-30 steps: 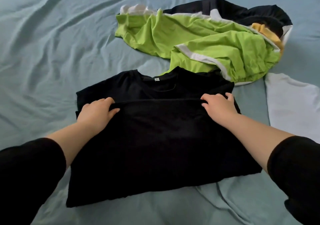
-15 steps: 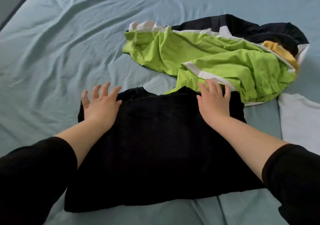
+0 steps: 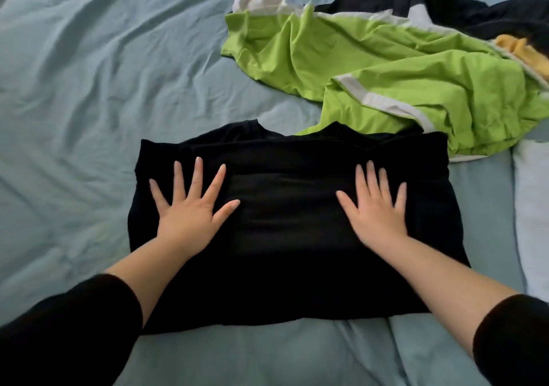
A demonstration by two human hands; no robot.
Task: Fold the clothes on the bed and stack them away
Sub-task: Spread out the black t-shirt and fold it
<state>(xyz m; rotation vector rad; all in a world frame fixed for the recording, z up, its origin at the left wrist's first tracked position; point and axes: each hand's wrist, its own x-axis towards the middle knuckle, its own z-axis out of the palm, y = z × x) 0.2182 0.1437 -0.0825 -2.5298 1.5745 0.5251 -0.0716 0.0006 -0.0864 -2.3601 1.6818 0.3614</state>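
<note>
A black T-shirt [image 3: 285,231] lies folded in half on the blue bed sheet [image 3: 89,88], its collar edge at the far side. My left hand [image 3: 190,207] presses flat on the shirt's left part with fingers spread. On the shirt's right part my right hand [image 3: 374,207] lies flat, fingers straight. Behind the shirt, to the right, a crumpled lime-green garment [image 3: 401,79] with white trim lies unfolded. It partly covers a black garment [image 3: 475,14] and a yellow one [image 3: 517,49].
A pale light-blue cloth [image 3: 531,207] lies at the right edge beside the black shirt. The wrinkled sheet stretches wide to the left and far side. A dark strip of floor shows at the top-left corner.
Both hands carried the shirt's lower half up over the collar, let go, and now lie flat nearer me on the folded shirt.
</note>
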